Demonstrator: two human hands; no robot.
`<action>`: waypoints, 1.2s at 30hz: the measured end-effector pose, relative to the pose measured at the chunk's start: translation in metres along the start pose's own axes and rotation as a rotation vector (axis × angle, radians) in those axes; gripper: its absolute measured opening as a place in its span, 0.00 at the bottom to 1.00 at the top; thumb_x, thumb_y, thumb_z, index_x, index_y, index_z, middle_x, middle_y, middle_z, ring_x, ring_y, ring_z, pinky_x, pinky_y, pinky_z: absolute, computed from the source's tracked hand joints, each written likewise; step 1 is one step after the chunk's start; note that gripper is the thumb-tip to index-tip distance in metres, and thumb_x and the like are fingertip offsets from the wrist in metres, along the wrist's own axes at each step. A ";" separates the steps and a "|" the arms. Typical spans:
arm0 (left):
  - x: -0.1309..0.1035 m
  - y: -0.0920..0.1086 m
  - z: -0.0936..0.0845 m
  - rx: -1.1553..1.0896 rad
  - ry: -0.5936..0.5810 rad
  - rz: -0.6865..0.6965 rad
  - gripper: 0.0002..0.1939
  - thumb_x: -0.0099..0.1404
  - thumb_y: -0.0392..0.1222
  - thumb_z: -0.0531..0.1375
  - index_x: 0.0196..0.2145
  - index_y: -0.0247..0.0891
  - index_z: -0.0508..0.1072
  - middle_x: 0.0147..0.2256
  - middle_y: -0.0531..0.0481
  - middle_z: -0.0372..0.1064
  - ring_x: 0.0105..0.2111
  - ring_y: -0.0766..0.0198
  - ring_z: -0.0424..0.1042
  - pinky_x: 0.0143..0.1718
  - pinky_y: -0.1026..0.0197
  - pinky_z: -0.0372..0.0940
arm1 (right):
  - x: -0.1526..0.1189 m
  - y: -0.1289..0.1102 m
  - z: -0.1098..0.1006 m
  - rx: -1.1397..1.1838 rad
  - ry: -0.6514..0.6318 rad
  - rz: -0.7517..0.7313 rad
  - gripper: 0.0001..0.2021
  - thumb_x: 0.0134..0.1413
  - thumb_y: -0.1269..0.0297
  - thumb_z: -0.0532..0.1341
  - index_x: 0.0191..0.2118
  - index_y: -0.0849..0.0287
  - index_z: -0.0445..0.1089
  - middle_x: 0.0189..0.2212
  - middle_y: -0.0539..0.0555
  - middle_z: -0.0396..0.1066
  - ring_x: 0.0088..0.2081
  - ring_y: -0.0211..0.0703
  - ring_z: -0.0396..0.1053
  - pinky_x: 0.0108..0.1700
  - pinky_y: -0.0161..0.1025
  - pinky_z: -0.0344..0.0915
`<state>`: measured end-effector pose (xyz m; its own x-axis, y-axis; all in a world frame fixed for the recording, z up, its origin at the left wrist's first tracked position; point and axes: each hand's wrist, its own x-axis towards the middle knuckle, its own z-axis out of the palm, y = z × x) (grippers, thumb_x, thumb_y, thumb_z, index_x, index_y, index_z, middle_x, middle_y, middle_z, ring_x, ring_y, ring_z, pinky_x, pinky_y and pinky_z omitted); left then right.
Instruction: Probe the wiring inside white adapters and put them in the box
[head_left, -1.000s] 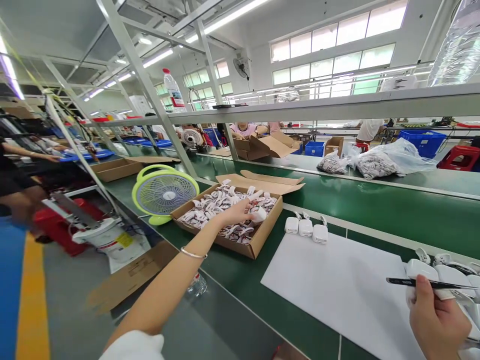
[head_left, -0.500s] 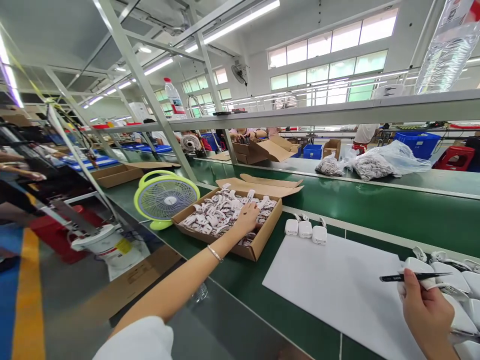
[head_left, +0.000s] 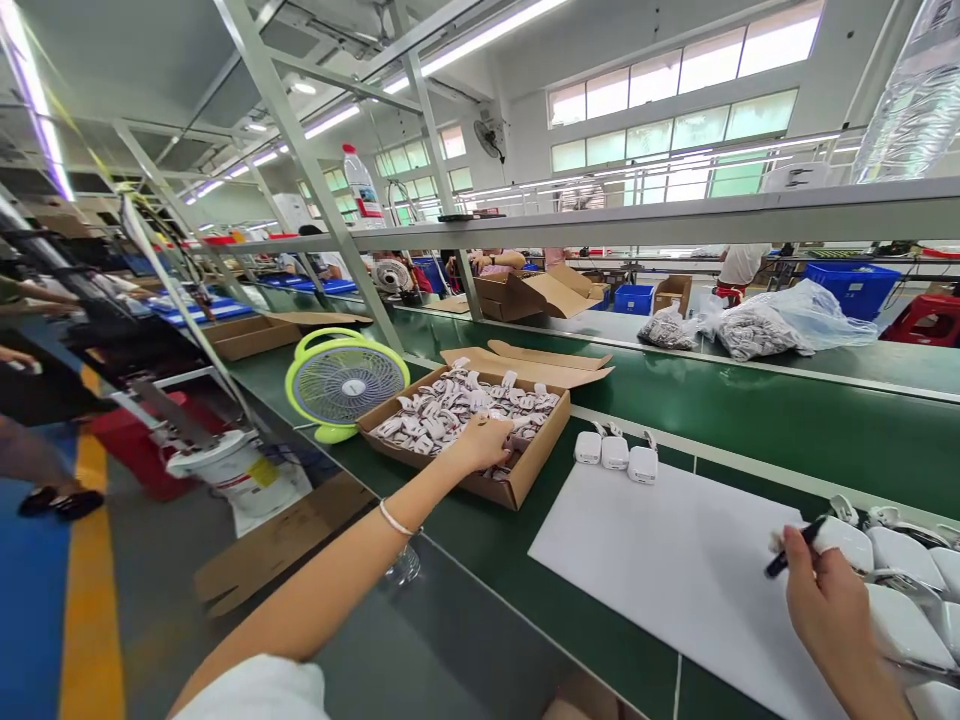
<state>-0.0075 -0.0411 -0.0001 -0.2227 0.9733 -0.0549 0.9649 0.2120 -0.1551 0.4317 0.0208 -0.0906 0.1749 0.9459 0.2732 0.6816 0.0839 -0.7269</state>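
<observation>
The green flat-topped worktop (head_left: 495, 552) carries a white rectangular sheet (head_left: 660, 560) and, left of it, a shallow brown cardboard box (head_left: 544, 455). The hands are well apart: the left hand (head_left: 484, 443) is inside the box, its fingertips hidden, so its grip cannot be told; the right hand (head_left: 829, 600), beside glossy white rounded-square plastic cases (head_left: 906, 626), is clamped on a slender black tool (head_left: 777, 566). Small curved white plastic pieces (head_left: 427, 425) lie heaped in the box near the left hand; they should handle as light, stiff and slightly slippery, and are best pinched singly across the widest part.
</observation>
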 end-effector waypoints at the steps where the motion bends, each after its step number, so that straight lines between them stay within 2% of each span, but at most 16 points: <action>1: -0.006 -0.002 0.002 0.003 0.024 -0.038 0.15 0.64 0.49 0.56 0.40 0.33 0.69 0.38 0.47 0.69 0.41 0.60 0.68 0.48 0.48 0.60 | 0.002 -0.004 0.003 -0.012 -0.018 -0.081 0.23 0.48 0.40 0.48 0.17 0.53 0.55 0.19 0.56 0.62 0.29 0.53 0.65 0.32 0.47 0.62; 3: -0.018 -0.006 0.007 0.011 0.078 -0.120 0.16 0.64 0.50 0.54 0.40 0.33 0.69 0.38 0.47 0.69 0.42 0.59 0.68 0.50 0.47 0.58 | 0.008 -0.018 0.011 0.011 -0.072 -0.186 0.22 0.50 0.42 0.45 0.21 0.55 0.60 0.22 0.57 0.63 0.32 0.53 0.65 0.36 0.47 0.62; 6: -0.028 -0.010 0.018 0.010 0.127 -0.208 0.16 0.65 0.50 0.54 0.39 0.33 0.69 0.37 0.47 0.69 0.41 0.59 0.68 0.50 0.47 0.58 | 0.018 -0.051 0.028 0.006 -0.245 -0.130 0.22 0.52 0.46 0.44 0.30 0.60 0.64 0.31 0.60 0.68 0.35 0.50 0.66 0.38 0.44 0.62; 8: -0.029 -0.011 0.023 -0.005 0.136 -0.244 0.15 0.65 0.49 0.54 0.39 0.33 0.69 0.37 0.47 0.69 0.40 0.60 0.68 0.48 0.48 0.59 | 0.029 -0.077 0.046 -0.076 -0.478 -0.089 0.21 0.53 0.49 0.47 0.39 0.61 0.65 0.38 0.60 0.69 0.39 0.49 0.66 0.40 0.41 0.61; 9: -0.027 -0.011 0.025 -0.017 0.141 -0.258 0.15 0.65 0.49 0.54 0.39 0.33 0.69 0.37 0.47 0.68 0.40 0.60 0.68 0.47 0.48 0.60 | 0.036 -0.089 0.057 -0.092 -0.540 -0.063 0.21 0.52 0.48 0.49 0.40 0.61 0.65 0.39 0.60 0.69 0.39 0.48 0.67 0.39 0.39 0.61; 14: -0.028 -0.004 0.025 -0.123 0.231 -0.307 0.14 0.64 0.47 0.55 0.40 0.33 0.69 0.40 0.47 0.68 0.42 0.59 0.68 0.49 0.47 0.59 | 0.064 -0.127 0.111 -0.226 -0.663 0.014 0.25 0.40 0.44 0.61 0.32 0.67 0.69 0.34 0.66 0.70 0.38 0.57 0.68 0.33 0.41 0.61; 17: -0.045 0.003 0.021 -0.227 0.355 -0.304 0.13 0.65 0.45 0.53 0.38 0.32 0.70 0.41 0.44 0.67 0.48 0.55 0.64 0.53 0.44 0.53 | 0.068 -0.132 0.120 -0.278 -0.708 -0.017 0.21 0.36 0.50 0.64 0.30 0.66 0.70 0.32 0.63 0.71 0.36 0.57 0.69 0.32 0.41 0.60; 19: -0.062 0.013 0.020 -0.322 0.440 -0.278 0.13 0.65 0.42 0.50 0.37 0.32 0.71 0.44 0.39 0.66 0.51 0.50 0.60 0.56 0.43 0.49 | 0.064 -0.128 0.115 -0.286 -0.725 -0.062 0.17 0.38 0.54 0.63 0.29 0.65 0.69 0.29 0.62 0.70 0.34 0.54 0.69 0.31 0.40 0.60; 21: -0.081 0.033 0.023 -0.446 0.495 -0.234 0.15 0.65 0.40 0.48 0.40 0.32 0.71 0.45 0.36 0.65 0.52 0.48 0.59 0.56 0.43 0.49 | 0.054 -0.120 0.104 -0.288 -0.708 -0.095 0.17 0.40 0.55 0.61 0.32 0.65 0.69 0.31 0.61 0.70 0.34 0.53 0.69 0.31 0.40 0.60; 23: -0.096 0.064 0.029 -0.605 0.503 -0.163 0.16 0.65 0.40 0.48 0.47 0.34 0.68 0.44 0.39 0.65 0.48 0.52 0.62 0.52 0.47 0.56 | 0.038 -0.110 0.092 -0.283 -0.668 -0.114 0.19 0.43 0.52 0.58 0.36 0.64 0.67 0.34 0.61 0.69 0.35 0.52 0.69 0.31 0.40 0.61; 25: -0.102 0.103 0.038 -0.787 0.448 -0.060 0.16 0.64 0.42 0.51 0.48 0.37 0.68 0.40 0.43 0.67 0.40 0.59 0.67 0.44 0.55 0.64 | 0.019 -0.100 0.082 -0.260 -0.605 -0.130 0.20 0.45 0.49 0.55 0.36 0.63 0.66 0.35 0.60 0.68 0.35 0.52 0.68 0.32 0.41 0.62; 26: -0.099 0.124 0.042 -0.877 0.404 -0.011 0.15 0.63 0.43 0.53 0.46 0.38 0.69 0.39 0.45 0.68 0.35 0.62 0.68 0.38 0.59 0.66 | 0.009 -0.094 0.079 -0.240 -0.551 -0.137 0.21 0.46 0.48 0.55 0.37 0.63 0.65 0.36 0.61 0.68 0.35 0.52 0.68 0.33 0.42 0.63; 28: -0.083 0.162 0.050 -1.038 0.323 0.067 0.20 0.61 0.46 0.56 0.50 0.37 0.66 0.43 0.44 0.68 0.33 0.65 0.70 0.33 0.63 0.67 | -0.009 -0.083 0.073 -0.165 -0.450 -0.160 0.24 0.45 0.47 0.56 0.41 0.63 0.64 0.38 0.61 0.66 0.38 0.53 0.68 0.36 0.43 0.64; 31: -0.050 0.202 0.057 -1.222 0.211 0.161 0.25 0.57 0.43 0.61 0.51 0.32 0.65 0.44 0.41 0.70 0.38 0.61 0.71 0.37 0.62 0.67 | -0.028 -0.064 0.063 -0.039 -0.413 -0.219 0.25 0.47 0.50 0.58 0.48 0.60 0.62 0.41 0.58 0.66 0.42 0.53 0.67 0.42 0.45 0.63; 33: -0.033 0.217 0.060 -1.306 0.134 0.236 0.24 0.53 0.40 0.63 0.48 0.32 0.68 0.39 0.44 0.73 0.37 0.61 0.72 0.39 0.61 0.67 | -0.034 -0.050 0.051 0.021 -0.440 -0.270 0.22 0.48 0.54 0.58 0.48 0.58 0.63 0.41 0.58 0.65 0.44 0.53 0.66 0.45 0.45 0.62; 36: -0.026 0.223 0.063 -1.361 0.090 0.290 0.24 0.52 0.39 0.65 0.47 0.35 0.68 0.41 0.45 0.73 0.40 0.59 0.72 0.44 0.58 0.66 | -0.031 -0.035 0.026 0.113 -0.392 -0.261 0.18 0.51 0.53 0.57 0.45 0.57 0.66 0.39 0.56 0.65 0.43 0.51 0.65 0.47 0.46 0.61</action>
<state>0.2051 -0.0246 -0.0953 -0.0344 0.9879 0.1511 0.3619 -0.1286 0.9233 0.3846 -0.0033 -0.0900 -0.2870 0.9339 0.2134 0.5819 0.3469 -0.7356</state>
